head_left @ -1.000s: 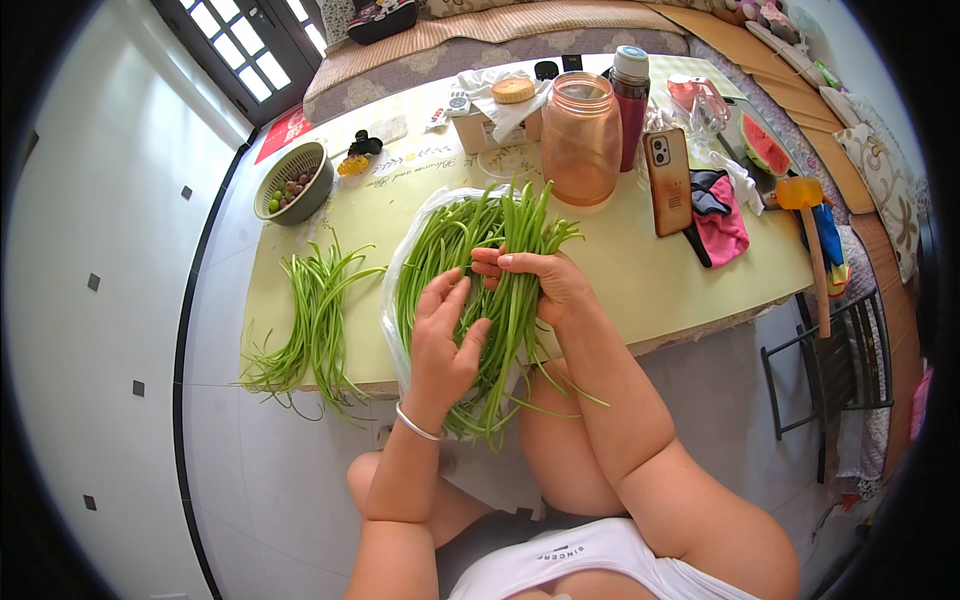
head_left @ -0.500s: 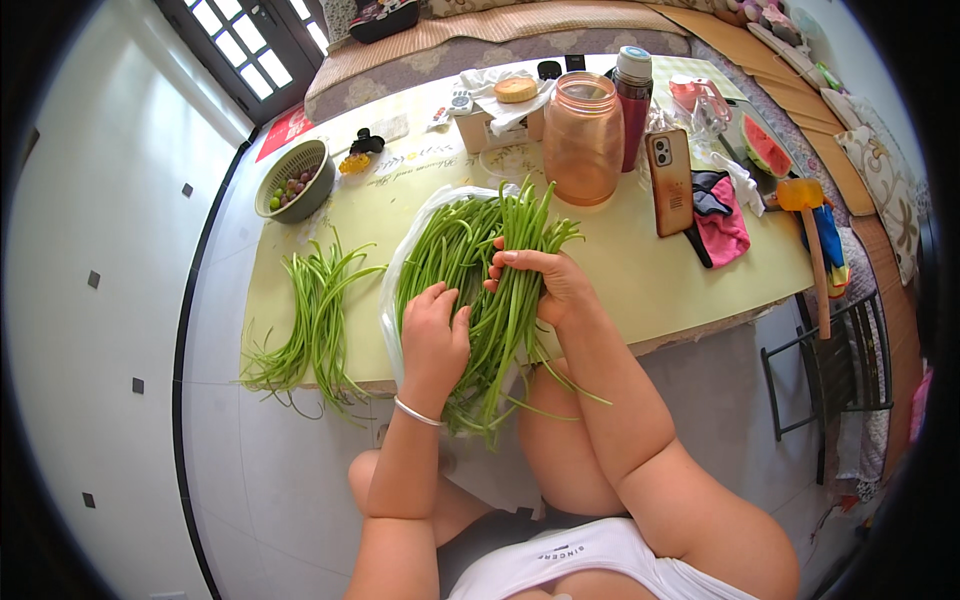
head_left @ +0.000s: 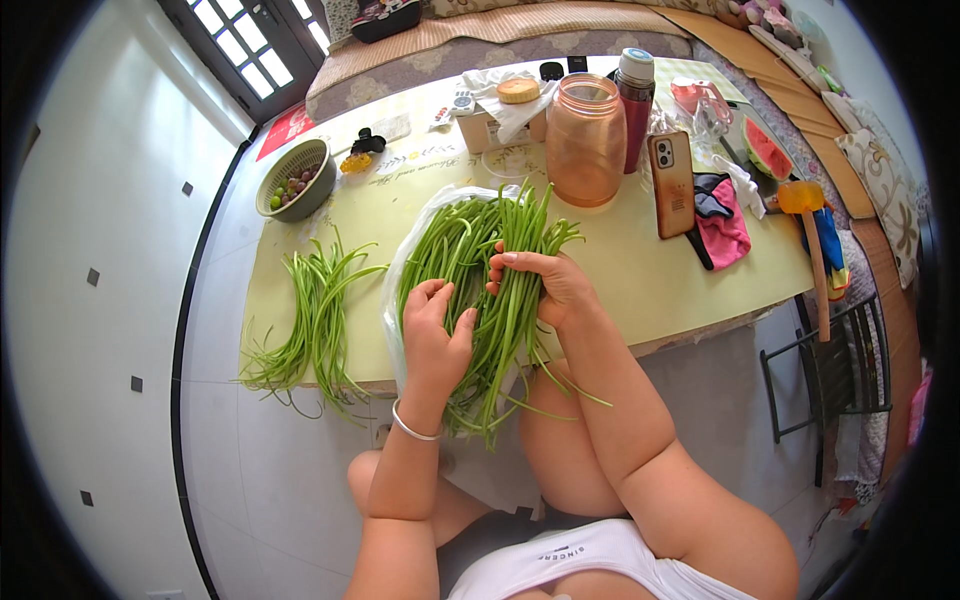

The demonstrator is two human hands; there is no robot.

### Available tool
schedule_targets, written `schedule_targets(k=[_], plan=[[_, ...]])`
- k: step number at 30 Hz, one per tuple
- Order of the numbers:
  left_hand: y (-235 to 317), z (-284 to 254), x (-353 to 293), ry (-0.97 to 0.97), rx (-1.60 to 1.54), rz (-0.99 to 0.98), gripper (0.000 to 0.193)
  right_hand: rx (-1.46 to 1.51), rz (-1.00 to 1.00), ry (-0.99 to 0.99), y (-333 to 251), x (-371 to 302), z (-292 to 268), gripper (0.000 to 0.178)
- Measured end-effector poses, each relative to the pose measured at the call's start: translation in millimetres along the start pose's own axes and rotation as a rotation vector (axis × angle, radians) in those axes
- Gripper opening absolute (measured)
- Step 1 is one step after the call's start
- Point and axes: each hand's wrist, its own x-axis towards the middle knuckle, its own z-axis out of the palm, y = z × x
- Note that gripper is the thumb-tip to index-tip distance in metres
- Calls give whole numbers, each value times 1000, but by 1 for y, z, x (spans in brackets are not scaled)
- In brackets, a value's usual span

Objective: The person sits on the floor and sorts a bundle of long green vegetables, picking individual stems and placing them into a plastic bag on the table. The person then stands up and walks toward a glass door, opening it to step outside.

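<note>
1. Bunch of green stems (head_left: 522, 300), over the bag's right side: clamped in right hand (head_left: 563, 288), thumb across the front, fingertips curled round the left side.
2. Left hand (head_left: 433, 338), just beside the bunch: thumb and forefinger apart, nothing clearly pinched between.
3. Handling, by judgement: best a firm but gentle grip, ends level, stems teased out few at a time to avoid snapping or tangling.
4. Plastic bag (head_left: 391, 310), white, open at the near edge of table (head_left: 625, 270). Contents: more green stems.
5. Loose heap (head_left: 320, 305) of stems, left of bag, ends over the edge.
6. Bowl (head_left: 305, 208), grey-green. Contents: grapes (head_left: 303, 183), purple and green.
7. Jar (head_left: 583, 145), orange-tinted, mouth uncovered. Contents: not clear.
8. Flask (head_left: 636, 112), dark red, capped. Contents: hidden.
9. Carton (head_left: 478, 133), topped with white cloth (head_left: 518, 122) and round tan lid (head_left: 518, 91). Contents: hidden.
</note>
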Motion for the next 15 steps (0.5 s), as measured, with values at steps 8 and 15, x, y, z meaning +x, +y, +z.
schedule_targets(k=[8, 15], plan=[[39, -11, -5, 23, -54, 115, 36, -6, -3, -33, 0, 5, -5, 35], [51, -13, -14, -40, -137, 202, 29, 92, 48, -114, 0, 9, -13, 42]])
